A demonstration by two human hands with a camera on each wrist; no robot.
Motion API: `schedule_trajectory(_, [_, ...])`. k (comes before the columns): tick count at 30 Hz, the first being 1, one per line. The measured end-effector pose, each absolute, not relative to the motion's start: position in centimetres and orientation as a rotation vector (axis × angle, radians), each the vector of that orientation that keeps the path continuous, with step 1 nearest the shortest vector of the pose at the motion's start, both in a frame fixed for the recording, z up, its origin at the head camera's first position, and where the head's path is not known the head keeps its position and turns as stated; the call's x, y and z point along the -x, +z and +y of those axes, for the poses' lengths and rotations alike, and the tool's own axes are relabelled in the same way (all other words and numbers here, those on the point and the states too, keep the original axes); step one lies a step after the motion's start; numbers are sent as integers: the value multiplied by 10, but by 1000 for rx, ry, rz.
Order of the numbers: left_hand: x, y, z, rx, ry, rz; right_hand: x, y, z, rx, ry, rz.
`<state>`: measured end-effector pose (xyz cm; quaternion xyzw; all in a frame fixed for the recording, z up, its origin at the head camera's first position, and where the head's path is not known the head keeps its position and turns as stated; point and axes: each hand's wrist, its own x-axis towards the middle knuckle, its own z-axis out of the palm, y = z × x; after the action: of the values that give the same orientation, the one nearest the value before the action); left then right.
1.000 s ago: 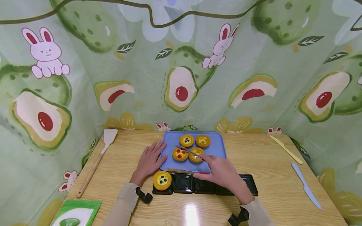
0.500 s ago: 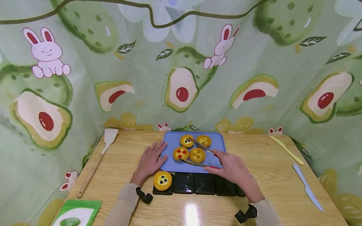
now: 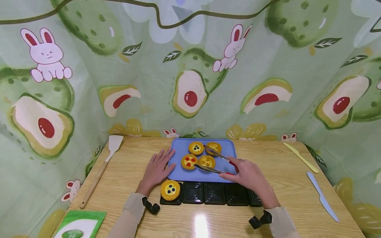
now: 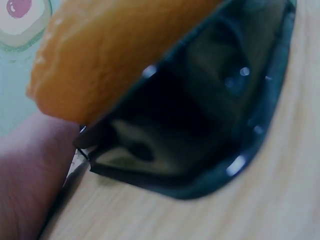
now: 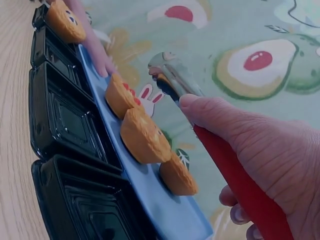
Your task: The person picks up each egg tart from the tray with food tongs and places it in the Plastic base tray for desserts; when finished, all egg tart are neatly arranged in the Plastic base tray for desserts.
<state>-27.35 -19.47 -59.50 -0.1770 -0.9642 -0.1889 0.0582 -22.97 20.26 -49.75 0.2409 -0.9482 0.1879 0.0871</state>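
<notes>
The right hand point(image 3: 248, 173) is curled round the red handles of the tongs point(image 3: 208, 169), thumb on one side and fingers on the other, leaving the two metal arms well apart over the tray point(image 3: 175, 173). From the head view, the far arm crosses the plain back tart point(image 3: 215, 146) and the near one crosses the plain front tart point(image 3: 205, 160); whether either touches is hard to tell there. The right wrist view adds height — the visible metal tip stands up above the tarts, against the cloth point(image 3: 223, 114).

The left hand point(image 3: 157, 168) lies flat with fingers spread at the tray's left edge, holding nothing. Also on the blue tray are the blueberry tart point(image 3: 196, 148), back left, and the red-topped tart point(image 3: 189, 162), front left.

Along the tray's near side runs a row of black boxes point(image 3: 192, 192). The leftmost carries another tart point(image 3: 170, 190), seen from above as a round face with dark dots; the left wrist view shows instead its crimped side, bulging above the glossy box wall.

Farther out on the worktop point(image 3: 137, 155) lie a spatula point(image 3: 96, 180) and a green packet point(image 3: 80, 226) to the left, a yellow knife point(image 3: 300, 157) and a blue knife point(image 3: 321, 196) to the right.
</notes>
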Motion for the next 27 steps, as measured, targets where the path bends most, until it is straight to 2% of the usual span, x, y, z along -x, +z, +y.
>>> schedule_trajectory(27, [272, -595, -194, 528, -591, -2927, 238, -518, 214, -676, 550, -2936])
